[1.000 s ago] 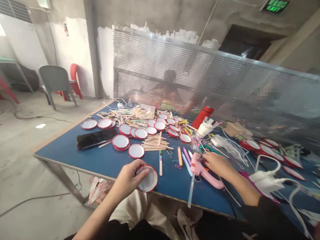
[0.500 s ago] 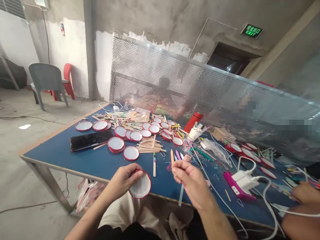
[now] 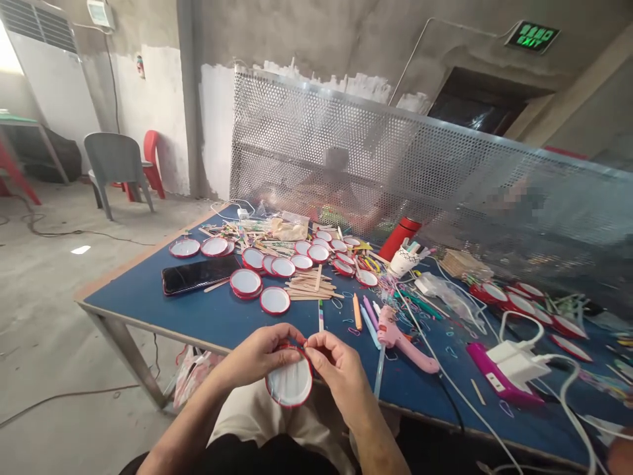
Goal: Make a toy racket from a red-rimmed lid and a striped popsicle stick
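The left hand [image 3: 257, 359] has its grip closed around the round white disc with a red rim [image 3: 291, 384]. The fingers are curled on the left and upper edge, and the white face is turned up toward the camera. The disc is not on the tabletop [image 3: 148, 305]. It is held in the air just in front of the near edge, above the lap.

The right hand [image 3: 340, 369] touches the same disc at the upper rim, with thumb and forefinger pinched tightly together there. I cannot tell whether they nip the red rim itself or some small thing lying on it.

To my judgement, the step in hand is fine work on the rim, one hand holding and the other hand working. Any further move there calls for a steady left hand and a small, exact pinch, because the rim is narrow.

On the blue tabletop, just beyond the right hand, lies a pink glue gun [image 3: 403, 340]. Further back are more red-rimmed discs [image 3: 275, 300], a heap of flat wooden sticks [image 3: 306, 287] and a black phone [image 3: 200, 274].
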Available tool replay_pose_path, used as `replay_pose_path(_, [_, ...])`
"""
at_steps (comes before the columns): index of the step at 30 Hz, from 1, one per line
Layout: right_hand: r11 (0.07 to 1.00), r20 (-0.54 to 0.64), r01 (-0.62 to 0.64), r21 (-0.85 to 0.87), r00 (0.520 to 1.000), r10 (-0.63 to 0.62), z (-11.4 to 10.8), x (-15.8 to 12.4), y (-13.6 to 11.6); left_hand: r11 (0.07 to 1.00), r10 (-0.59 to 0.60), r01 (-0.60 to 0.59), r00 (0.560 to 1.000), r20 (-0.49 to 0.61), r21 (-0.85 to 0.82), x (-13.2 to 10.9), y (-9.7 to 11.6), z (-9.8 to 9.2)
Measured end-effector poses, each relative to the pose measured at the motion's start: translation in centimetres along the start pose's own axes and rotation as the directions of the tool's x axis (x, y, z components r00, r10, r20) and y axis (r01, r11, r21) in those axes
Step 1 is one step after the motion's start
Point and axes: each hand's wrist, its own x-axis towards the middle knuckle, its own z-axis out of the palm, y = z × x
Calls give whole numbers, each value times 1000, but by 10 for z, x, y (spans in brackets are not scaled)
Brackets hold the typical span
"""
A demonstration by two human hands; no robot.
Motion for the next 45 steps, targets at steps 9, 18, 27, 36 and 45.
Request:
replay_pose_path(9, [924, -119, -78, 375, 984, 131, 10, -2, 7, 999, -24, 24, 999, -23, 28, 0, -2, 1])
replay_pose_path(18, [930, -156, -44, 366, 982, 108, 20, -12, 7, 997, -27, 29, 999, -42, 64, 2, -2, 3])
replay_pose_path(27, [986, -241, 159, -43, 956, -165, 13, -33, 25, 999, -23, 34, 963, -267, 38, 5, -2, 15])
replay_pose_path(36, [988, -393, -2, 157, 917, 64, 33, -47, 28, 997, 12, 21, 911, -411, 76, 8, -8, 20])
replay_pose_path(45, [970, -415, -49, 236, 898, 146, 39, -46, 32, 998, 0, 29, 876, -482, 53, 9, -8, 24])
